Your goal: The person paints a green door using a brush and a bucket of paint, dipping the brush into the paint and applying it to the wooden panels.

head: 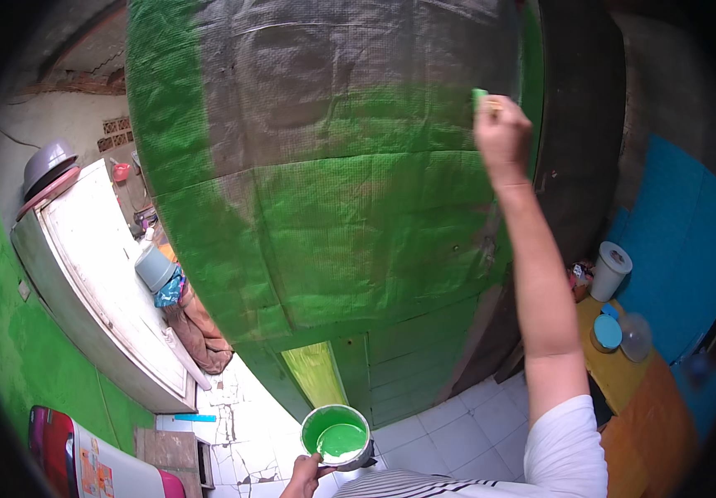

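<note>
My right hand (504, 132) is raised to the upper right of a wall panel (358, 224) with a wrinkled covering. It grips a paintbrush (479, 94) whose green tip is at the panel; most of the brush is hidden by my fingers. Low in front of my body, my left hand (303, 476) holds a paint bucket (335, 437) by its rim. Green paint (340, 441) lies inside. Green covers the panel's lower part and left side, while its upper middle shows bare grey-brown.
A white door (115, 274) stands open at left, with a grey bucket (156, 267) and hanging cloth (202, 336) beyond. A wooden stool (168, 457) and a white-and-red appliance (100, 460) are lower left. At right, a yellow-orange table (619, 367) bears containers. White tiles (457, 423) cover the floor.
</note>
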The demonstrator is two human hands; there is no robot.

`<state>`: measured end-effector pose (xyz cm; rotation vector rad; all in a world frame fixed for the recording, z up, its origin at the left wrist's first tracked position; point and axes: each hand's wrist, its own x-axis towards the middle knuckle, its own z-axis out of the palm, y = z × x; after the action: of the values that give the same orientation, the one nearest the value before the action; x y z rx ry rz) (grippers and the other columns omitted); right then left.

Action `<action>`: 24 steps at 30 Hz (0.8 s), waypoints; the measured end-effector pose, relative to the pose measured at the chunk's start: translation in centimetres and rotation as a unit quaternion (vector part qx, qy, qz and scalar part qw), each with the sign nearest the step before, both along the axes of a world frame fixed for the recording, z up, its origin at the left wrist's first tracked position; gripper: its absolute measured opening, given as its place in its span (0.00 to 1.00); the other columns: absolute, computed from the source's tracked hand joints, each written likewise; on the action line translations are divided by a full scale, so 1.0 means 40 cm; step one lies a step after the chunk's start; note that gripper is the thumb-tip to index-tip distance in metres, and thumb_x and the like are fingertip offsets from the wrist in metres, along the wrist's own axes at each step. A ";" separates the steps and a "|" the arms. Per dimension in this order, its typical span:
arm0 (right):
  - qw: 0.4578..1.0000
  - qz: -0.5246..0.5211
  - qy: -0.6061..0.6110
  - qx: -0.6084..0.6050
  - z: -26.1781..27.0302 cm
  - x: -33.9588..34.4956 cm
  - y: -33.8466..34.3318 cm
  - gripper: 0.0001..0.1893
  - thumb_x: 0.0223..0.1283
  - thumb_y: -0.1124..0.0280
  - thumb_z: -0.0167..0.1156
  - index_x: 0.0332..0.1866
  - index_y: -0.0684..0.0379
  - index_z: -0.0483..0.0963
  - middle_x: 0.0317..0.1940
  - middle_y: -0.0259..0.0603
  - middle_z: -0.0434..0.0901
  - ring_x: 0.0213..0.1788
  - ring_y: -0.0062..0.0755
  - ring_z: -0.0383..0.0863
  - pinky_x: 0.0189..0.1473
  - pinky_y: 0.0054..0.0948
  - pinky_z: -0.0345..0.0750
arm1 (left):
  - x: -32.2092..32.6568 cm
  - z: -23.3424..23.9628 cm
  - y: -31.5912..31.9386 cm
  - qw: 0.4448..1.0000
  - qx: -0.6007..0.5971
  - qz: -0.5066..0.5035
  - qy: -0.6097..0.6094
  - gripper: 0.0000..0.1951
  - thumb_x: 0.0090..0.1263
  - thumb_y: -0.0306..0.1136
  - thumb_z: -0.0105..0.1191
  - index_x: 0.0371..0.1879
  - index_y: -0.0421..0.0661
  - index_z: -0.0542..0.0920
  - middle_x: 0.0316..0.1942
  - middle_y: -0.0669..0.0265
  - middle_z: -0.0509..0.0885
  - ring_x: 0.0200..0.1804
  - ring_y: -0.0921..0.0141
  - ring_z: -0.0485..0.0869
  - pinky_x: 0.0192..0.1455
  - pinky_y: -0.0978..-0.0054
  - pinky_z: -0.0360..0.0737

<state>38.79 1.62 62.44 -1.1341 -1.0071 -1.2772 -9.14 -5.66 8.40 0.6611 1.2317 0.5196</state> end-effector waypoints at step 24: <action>0.989 0.089 0.111 0.032 -0.006 0.192 -0.040 0.11 0.67 0.65 0.61 0.35 0.64 0.79 0.29 0.49 0.85 0.30 0.43 0.87 0.32 0.37 0.81 | 0.041 -0.044 -0.009 0.997 0.020 0.068 -0.038 0.17 0.70 0.23 0.45 0.47 0.15 0.67 0.45 0.39 0.80 0.37 0.51 0.88 0.37 0.69 0.92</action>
<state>46.45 0.03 62.20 -1.0850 -0.8729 -1.0107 -7.51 -6.02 6.65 0.5887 1.2021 0.6794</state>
